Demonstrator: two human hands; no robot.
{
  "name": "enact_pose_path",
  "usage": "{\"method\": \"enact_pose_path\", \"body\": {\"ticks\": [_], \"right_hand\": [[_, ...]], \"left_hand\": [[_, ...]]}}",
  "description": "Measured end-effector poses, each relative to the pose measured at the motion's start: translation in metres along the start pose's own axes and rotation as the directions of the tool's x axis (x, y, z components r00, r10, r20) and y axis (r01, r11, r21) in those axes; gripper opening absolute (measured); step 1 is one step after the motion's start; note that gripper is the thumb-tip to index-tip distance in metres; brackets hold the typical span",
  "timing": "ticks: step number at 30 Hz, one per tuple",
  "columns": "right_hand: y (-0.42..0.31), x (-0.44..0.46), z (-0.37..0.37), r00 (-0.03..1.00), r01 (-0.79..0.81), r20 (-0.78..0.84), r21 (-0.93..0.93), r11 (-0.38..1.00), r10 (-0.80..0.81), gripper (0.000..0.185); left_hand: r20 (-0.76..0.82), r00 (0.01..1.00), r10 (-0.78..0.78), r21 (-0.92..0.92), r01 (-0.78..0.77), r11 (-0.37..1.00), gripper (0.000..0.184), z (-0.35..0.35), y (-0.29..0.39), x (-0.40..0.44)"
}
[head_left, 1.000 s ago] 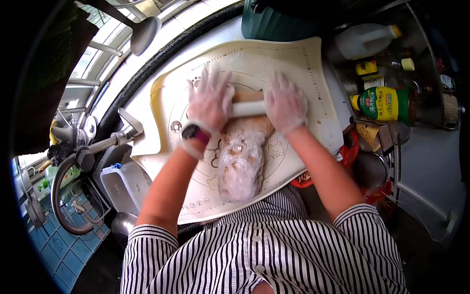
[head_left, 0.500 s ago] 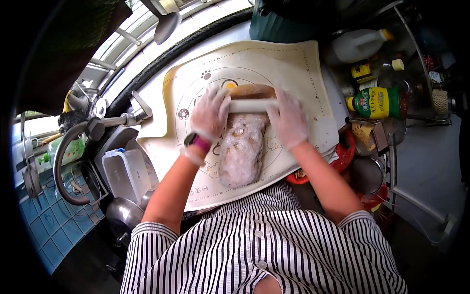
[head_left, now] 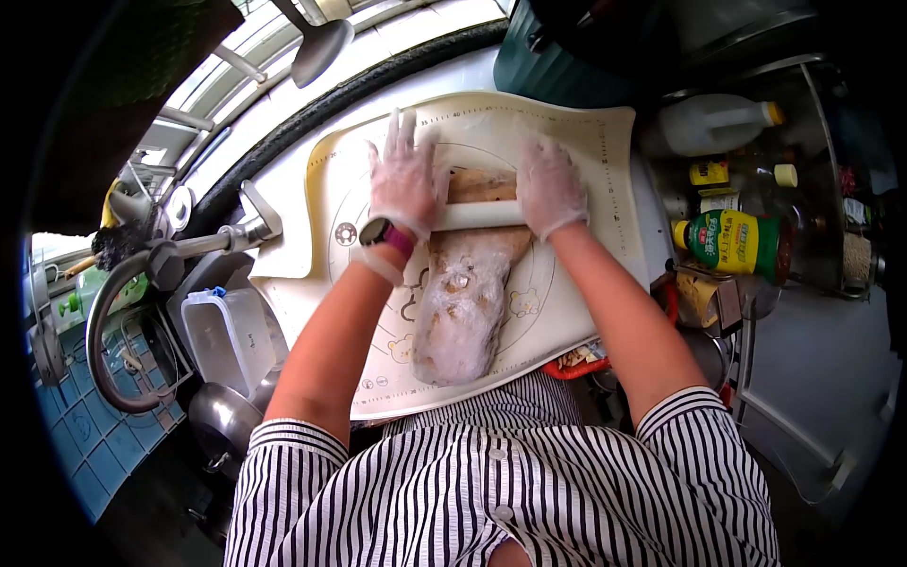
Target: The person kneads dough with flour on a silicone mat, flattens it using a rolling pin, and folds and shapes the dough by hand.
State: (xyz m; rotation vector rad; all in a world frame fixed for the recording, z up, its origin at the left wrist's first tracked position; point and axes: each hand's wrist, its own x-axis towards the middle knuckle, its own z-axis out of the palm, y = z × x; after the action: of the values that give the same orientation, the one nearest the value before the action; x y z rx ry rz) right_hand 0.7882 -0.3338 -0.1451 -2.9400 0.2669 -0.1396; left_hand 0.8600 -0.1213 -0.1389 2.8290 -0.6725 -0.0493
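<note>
The flour-dusted dough slab (head_left: 463, 312) is lying on the printed pastry mat (head_left: 590, 236), its white-coated end reaching toward the striped shirt (head_left: 586, 482), nearer than both hands. Across the slab, the white rolling pin (head_left: 480, 215) is resting; the gloved left hand (head_left: 404, 180) is spreading wide over one end, the gloved right hand (head_left: 551, 189), slightly blurred, extending its fingers over the other. Just beyond, the dough's brown far part is showing between them.
</note>
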Motion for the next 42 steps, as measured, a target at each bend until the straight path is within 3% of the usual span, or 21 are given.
{"method": "enact_pose_path", "body": {"ticks": [3, 5, 7, 11, 13, 16, 19, 21, 22, 23, 24, 25, 28, 30, 32, 33, 36, 37, 38, 40, 42], "right_hand": [[0.007, 0.038, 0.003, 0.997, 0.050, -0.058, 0.108, 0.993, -0.044, 0.042], [0.004, 0.043, -0.003, 0.999, -0.036, 0.020, 0.043, 0.998, 0.035, 0.041], [0.002, 0.029, 0.001, 0.989, 0.048, -0.145, 0.132, 0.990, -0.029, 0.045], [-0.011, -0.060, -0.018, 0.998, 0.051, 0.046, 0.028, 0.998, -0.052, 0.063], [-0.007, -0.097, -0.012, 0.992, 0.105, 0.075, -0.013, 0.994, -0.103, 0.069], [-0.010, -0.101, -0.008, 0.991, 0.129, 0.038, 0.070, 0.989, -0.132, 0.069], [-0.005, -0.052, 0.000, 0.993, 0.054, 0.108, 0.027, 0.998, -0.056, 0.062], [-0.003, -0.031, 0.008, 0.999, 0.048, 0.002, 0.089, 0.995, -0.048, 0.059], [-0.006, -0.028, 0.003, 1.000, 0.020, -0.024, 0.102, 0.995, -0.018, 0.062], [-0.008, -0.027, -0.002, 0.999, -0.006, -0.049, 0.116, 0.993, 0.012, 0.066], [-0.014, -0.034, -0.020, 0.991, -0.026, 0.133, 0.037, 0.999, 0.020, 0.078], [-0.015, -0.047, -0.027, 0.991, -0.019, 0.135, 0.041, 0.999, 0.013, 0.078], [-0.007, -0.072, -0.039, 0.928, 0.069, 0.365, 0.026, 0.997, -0.074, 0.098], [-0.006, -0.082, -0.042, 0.949, 0.113, 0.291, 0.042, 0.993, -0.120, 0.091], [-0.004, -0.092, -0.053, 0.963, 0.155, 0.214, 0.054, 0.987, -0.163, 0.085], [-0.009, -0.094, -0.075, 0.940, 0.167, 0.291, 0.066, 0.984, -0.179, 0.076], [-0.029, -0.124, -0.118, 0.885, 0.160, 0.427, 0.089, 0.983, -0.183, 0.071], [-0.035, -0.136, -0.124, 0.856, 0.139, 0.489, 0.100, 0.985, -0.170, 0.072], [-0.033, -0.151, -0.111, 0.858, 0.135, 0.487, 0.097, 0.986, -0.166, 0.072], [-0.024, -0.174, -0.066, 0.940, 0.205, 0.236, 0.181, 0.962, -0.245, 0.069], [-0.036, -0.167, -0.066, 0.956, 0.095, 0.258, 0.185, 0.978, -0.142, 0.064]], "left_hand": [[-0.105, 0.994, 0.013, 0.026, -0.011, 1.000, 0.053, 0.011, -0.007, 0.033], [-0.118, 0.993, -0.013, 0.029, 0.016, 0.999, 0.054, 0.011, -0.004, 0.033], [-0.118, 0.992, -0.045, 0.046, 0.051, 0.998, 0.055, 0.008, -0.001, 0.012], [-0.194, 0.981, 0.003, 0.112, 0.019, 0.993, 0.054, 0.016, 0.011, -0.067], [-0.105, 0.992, 0.068, -0.086, -0.077, 0.993, 0.055, 0.013, 0.005, -0.086], [-0.074, 0.989, 0.131, -0.147, -0.141, 0.979, 0.059, 0.010, -0.001, -0.076], [-0.082, 0.996, 0.020, -0.248, -0.039, 0.968, 0.062, 0.006, -0.001, -0.032], [-0.174, 0.985, 0.015, 0.129, 0.008, 0.992, 0.067, 0.000, -0.003, -0.004], [-0.403, 0.913, 0.055, 0.142, 0.003, 0.990, 0.052, 0.003, -0.003, -0.002], [-0.407, 0.912, 0.051, 0.141, 0.007, 0.990, 0.052, 0.005, -0.005, -0.004], [-0.114, 0.982, -0.152, 0.015, 0.155, 0.988, 0.041, -0.010, -0.001, -0.008], [0.207, 0.927, -0.313, -0.060, 0.331, 0.942, 0.036, -0.019, 0.001, -0.016], [0.054, 0.969, -0.241, -0.125, 0.246, 0.961, 0.042, 0.003, -0.018, -0.062], [-0.032, 0.971, -0.237, -0.167, 0.229, 0.959, 0.046, 0.001, -0.025, -0.078], [0.083, 0.965, -0.249, -0.202, 0.261, 0.944, 0.054, -0.017, -0.021, -0.086], [0.080, 0.965, -0.251, -0.203, 0.262, 0.943, 0.054, -0.036, -0.017, -0.089], [0.424, 0.839, -0.341, -0.265, 0.475, 0.839, 0.066, -0.087, 0.001, -0.106], [0.351, 0.870, -0.347, -0.188, 0.428, 0.884, 0.067, -0.086, 0.003, -0.117], [0.289, 0.901, -0.324, -0.181, 0.384, 0.905, 0.066, -0.076, 0.001, -0.126], [0.219, 0.922, -0.319, -0.188, 0.361, 0.913, 0.061, -0.049, -0.003, -0.139], [0.215, 0.926, -0.310, -0.221, 0.356, 0.908, 0.060, -0.038, -0.007, -0.136]]}}
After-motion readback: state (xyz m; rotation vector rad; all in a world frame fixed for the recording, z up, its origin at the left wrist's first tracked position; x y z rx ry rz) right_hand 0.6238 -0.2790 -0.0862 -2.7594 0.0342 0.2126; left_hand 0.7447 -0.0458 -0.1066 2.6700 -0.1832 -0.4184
